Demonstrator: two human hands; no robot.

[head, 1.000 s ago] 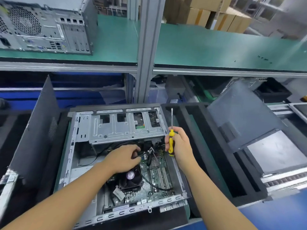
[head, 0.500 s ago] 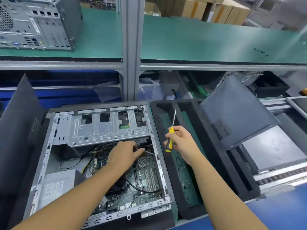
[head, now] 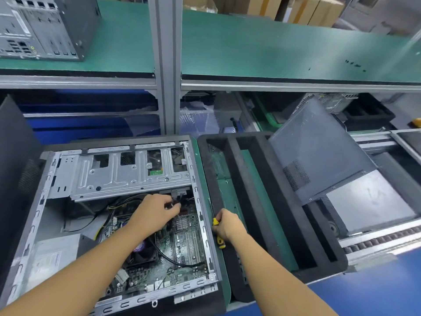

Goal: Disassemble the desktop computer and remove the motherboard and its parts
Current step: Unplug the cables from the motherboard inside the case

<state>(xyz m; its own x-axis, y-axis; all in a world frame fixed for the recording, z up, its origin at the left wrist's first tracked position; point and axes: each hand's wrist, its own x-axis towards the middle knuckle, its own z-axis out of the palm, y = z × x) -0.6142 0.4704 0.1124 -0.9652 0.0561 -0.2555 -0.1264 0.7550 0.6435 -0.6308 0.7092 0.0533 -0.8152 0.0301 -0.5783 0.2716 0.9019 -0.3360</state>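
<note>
At the far left a dark side panel (head: 16,167) stands on edge, and above it, on the green shelf (head: 273,46), a second computer (head: 45,26) shows its back ports. Beside the panel, the open computer (head: 34,224) lies on its side on the bench (head: 376,293), its inside facing up. In its near left corner is a grey power box (head: 52,254), and a silver drive cage (head: 127,176) spans the far end. The left arm reaches in over a black fan (head: 143,249). The left hand (head: 155,213) is just below the cage, its grip pinched on a bunch of dark wires (head: 176,202) at the far edge of the motherboard (head: 184,238). The green motherboard is seated flat in the bottom of the case, toward its right wall, with a black cable looping across it. Just outside that wall is the right hand (head: 227,224), its grip clenched around a screwdriver (head: 220,243). The yellow handle pokes out at both ends of the fist, and the thin shaft points away along the case's edge. Right of that hand, touching the case's green mat, sits a black foam tray (head: 250,201) with long slots. A grey metal cover (head: 319,151) leans tilted against the tray's far right corner. Cardboard boxes (head: 296,8) are stacked behind the shelf at the top right.
</note>
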